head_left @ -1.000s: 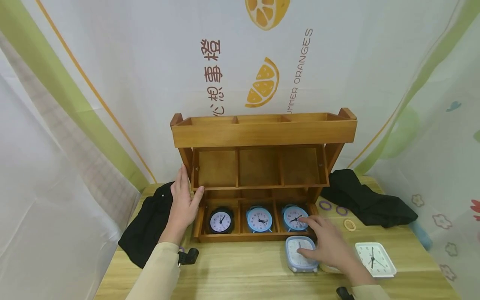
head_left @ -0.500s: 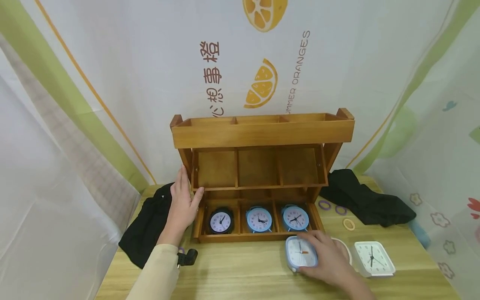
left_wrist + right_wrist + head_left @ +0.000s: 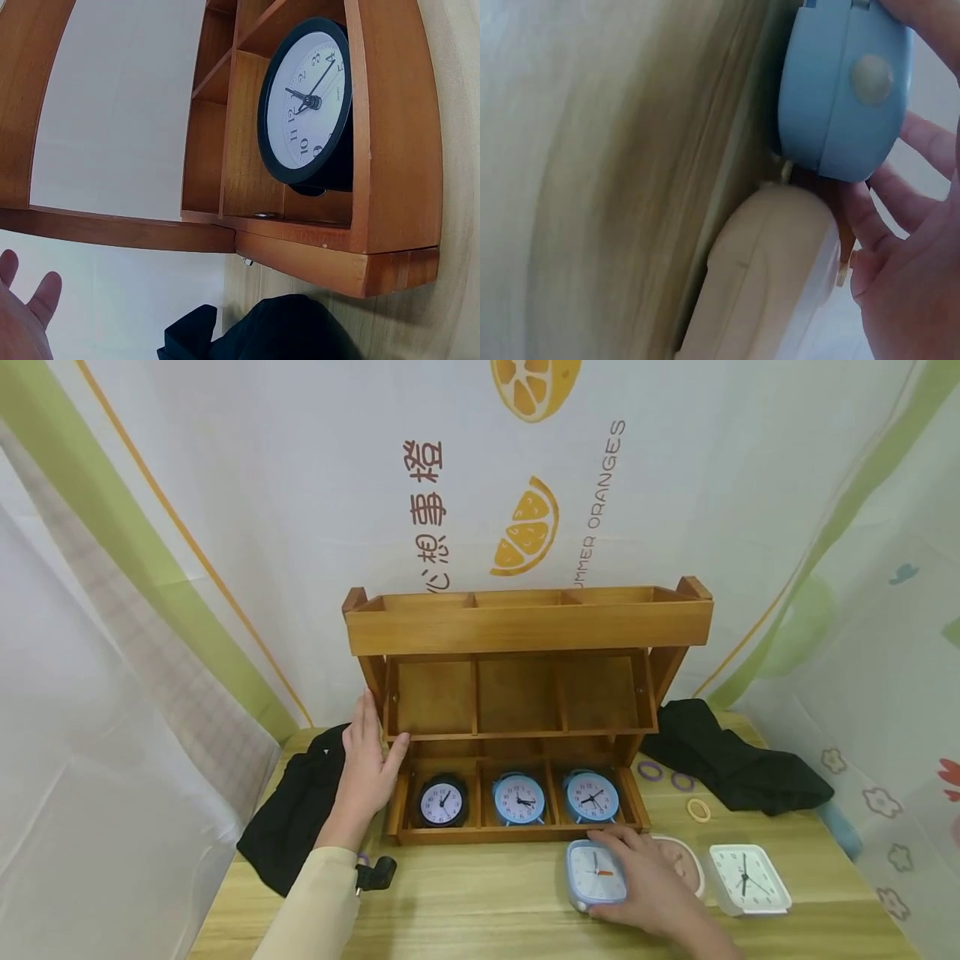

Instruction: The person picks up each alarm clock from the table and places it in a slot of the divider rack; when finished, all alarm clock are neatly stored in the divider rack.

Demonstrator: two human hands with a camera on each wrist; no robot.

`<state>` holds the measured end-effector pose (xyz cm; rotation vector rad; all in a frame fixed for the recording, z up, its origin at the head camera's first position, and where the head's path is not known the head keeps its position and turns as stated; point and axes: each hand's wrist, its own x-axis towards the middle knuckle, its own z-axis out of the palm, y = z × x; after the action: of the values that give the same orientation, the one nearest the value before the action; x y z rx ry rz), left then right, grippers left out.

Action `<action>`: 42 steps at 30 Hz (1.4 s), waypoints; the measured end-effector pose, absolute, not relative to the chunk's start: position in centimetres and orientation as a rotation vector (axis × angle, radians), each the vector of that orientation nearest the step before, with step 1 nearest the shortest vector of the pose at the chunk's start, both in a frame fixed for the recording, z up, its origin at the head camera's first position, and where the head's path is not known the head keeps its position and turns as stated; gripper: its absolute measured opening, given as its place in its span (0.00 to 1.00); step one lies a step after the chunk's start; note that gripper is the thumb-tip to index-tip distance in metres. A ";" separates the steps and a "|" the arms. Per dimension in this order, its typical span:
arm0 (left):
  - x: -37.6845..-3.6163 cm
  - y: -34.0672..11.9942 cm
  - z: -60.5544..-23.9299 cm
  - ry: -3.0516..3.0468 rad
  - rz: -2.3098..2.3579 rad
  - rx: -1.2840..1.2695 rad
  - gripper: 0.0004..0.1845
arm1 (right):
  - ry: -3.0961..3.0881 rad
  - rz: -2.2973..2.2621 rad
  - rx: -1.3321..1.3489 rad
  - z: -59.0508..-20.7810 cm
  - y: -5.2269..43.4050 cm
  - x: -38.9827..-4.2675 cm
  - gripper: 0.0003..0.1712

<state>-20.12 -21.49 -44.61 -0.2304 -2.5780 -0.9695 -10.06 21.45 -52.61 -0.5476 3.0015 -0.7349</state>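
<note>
My right hand (image 3: 648,887) grips a light blue square alarm clock (image 3: 597,872) by its sides, just in front of the wooden shelf (image 3: 528,628). In the right wrist view the blue clock's side (image 3: 832,97) shows between my thumb and fingers. My left hand (image 3: 365,781) rests with straight fingers against the shelf's left side. In the bottom row sit a black round clock (image 3: 441,803) at left, a blue round clock (image 3: 519,800) in the middle and another blue round clock (image 3: 592,797) at right. The black clock's dial (image 3: 307,97) also fills part of the left wrist view.
A beige round-cornered clock (image 3: 684,862) and a white square clock (image 3: 750,878) lie right of my right hand. Beyond them are purple rings (image 3: 650,770), a yellow ring (image 3: 698,811) and black cloth (image 3: 731,760). More black cloth (image 3: 296,822) lies left of the shelf.
My right hand has come down from above the light blue square clock and taken hold of it. That clock has shifted slightly left. The left hand stays in place.
</note>
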 end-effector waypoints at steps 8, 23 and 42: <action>-20.3 -21.2 -44.8 -2.591 -0.954 -0.224 0.48 | 3.058 -0.637 -0.596 -52.9 20.7 -9.8 0.56; -20.5 -21.6 -44.2 -2.405 -1.021 -0.334 0.53 | 3.245 -0.929 -1.041 -44.6 17.3 -12.0 0.61; -21.1 -21.9 -44.3 -2.459 -1.055 -0.344 0.56 | 3.170 -0.990 -1.174 -34.8 10.5 -17.6 0.60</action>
<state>-21.08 -21.92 -44.26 -0.3436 -2.4587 -1.0547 -17.61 10.50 -34.82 -1.1738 3.1703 -0.9898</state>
